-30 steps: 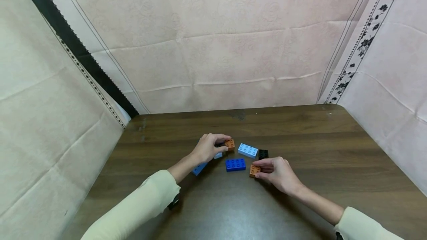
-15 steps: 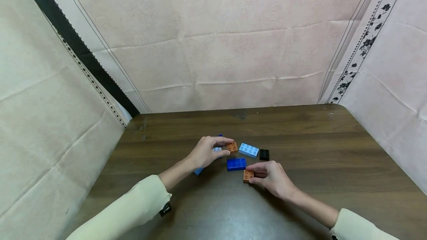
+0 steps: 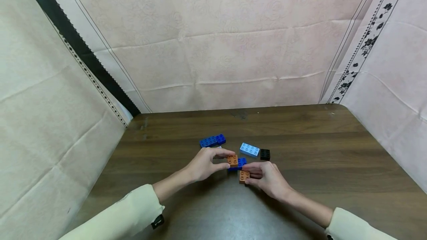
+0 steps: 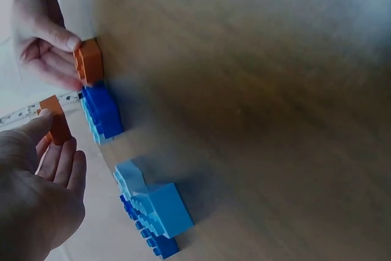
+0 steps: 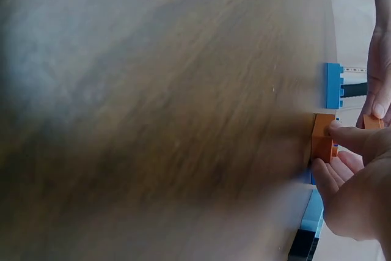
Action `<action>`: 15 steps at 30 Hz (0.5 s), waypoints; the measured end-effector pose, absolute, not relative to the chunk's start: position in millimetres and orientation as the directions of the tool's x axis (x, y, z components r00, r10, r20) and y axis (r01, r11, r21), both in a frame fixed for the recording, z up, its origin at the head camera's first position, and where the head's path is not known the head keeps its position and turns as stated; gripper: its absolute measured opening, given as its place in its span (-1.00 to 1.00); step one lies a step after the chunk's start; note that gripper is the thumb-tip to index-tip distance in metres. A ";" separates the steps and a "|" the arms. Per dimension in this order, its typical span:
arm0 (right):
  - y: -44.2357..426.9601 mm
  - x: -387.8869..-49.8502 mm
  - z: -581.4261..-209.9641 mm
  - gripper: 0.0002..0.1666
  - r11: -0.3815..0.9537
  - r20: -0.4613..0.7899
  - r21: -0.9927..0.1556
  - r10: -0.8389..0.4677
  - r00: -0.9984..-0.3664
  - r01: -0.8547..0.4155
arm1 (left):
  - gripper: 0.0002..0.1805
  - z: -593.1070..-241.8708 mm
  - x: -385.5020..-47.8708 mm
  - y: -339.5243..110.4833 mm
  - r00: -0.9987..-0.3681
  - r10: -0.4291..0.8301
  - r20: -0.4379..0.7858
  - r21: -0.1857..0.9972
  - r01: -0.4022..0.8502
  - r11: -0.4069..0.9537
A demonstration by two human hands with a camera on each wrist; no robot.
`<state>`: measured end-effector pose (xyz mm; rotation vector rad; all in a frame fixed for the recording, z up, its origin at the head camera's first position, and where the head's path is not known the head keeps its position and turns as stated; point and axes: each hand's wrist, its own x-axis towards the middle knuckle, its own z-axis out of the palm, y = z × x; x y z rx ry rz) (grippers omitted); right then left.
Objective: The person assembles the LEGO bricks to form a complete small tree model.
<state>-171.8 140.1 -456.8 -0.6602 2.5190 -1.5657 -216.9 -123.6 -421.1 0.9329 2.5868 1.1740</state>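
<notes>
My left hand [image 3: 204, 165] pinches an orange brick [image 3: 232, 160] between thumb and fingers. The left wrist view shows this brick [image 4: 59, 122] raised off the table; in the head view it covers the left part of a dark blue brick [image 3: 242, 162]. A second orange brick [image 3: 244, 177] is pinched in my right hand [image 3: 272, 180], low over or on the table, just in front of the dark blue brick. Whether that second brick [image 5: 322, 139] touches the tabletop, I cannot tell.
Behind the hands lie a light blue brick [image 3: 249, 149] and a black brick [image 3: 265, 154]. Two dark blue bricks [image 3: 208, 142] sit farther back on the left. Light blue bricks [image 4: 165, 209] beside my left hand are mostly hidden in the head view. Cloth [image 3: 233, 47] hangs behind the wooden table [image 3: 300, 129].
My left hand has brought its orange brick nearer, over the dark blue brick, uncovering the dark blue bricks at the back. The right hand has slid its orange brick left.
</notes>
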 end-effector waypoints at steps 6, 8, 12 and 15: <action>135.7 -170.5 -460.0 -0.55 0.364 0.153 -0.878 -0.405 -0.902 -0.312 | -0.56 -426.9 -208.3 -124.0 -0.781 0.615 0.108 0.730 0.482 0.484; 134.6 -170.2 -460.5 -0.55 0.361 0.158 -0.878 -0.405 -0.901 -0.316 | -0.56 -429.4 -206.4 -124.2 -0.778 0.619 0.105 0.738 0.478 0.476; 132.5 -170.9 -459.8 -0.53 0.352 0.156 -0.882 -0.408 -0.899 -0.313 | -0.57 -432.3 -202.2 -124.5 -0.782 0.615 0.098 0.758 0.460 0.463; 131.2 -171.1 -459.1 -0.50 0.352 0.149 -0.884 -0.410 -0.900 -0.307 | -0.58 -434.4 -199.3 -123.9 -0.780 0.617 0.100 0.772 0.453 0.447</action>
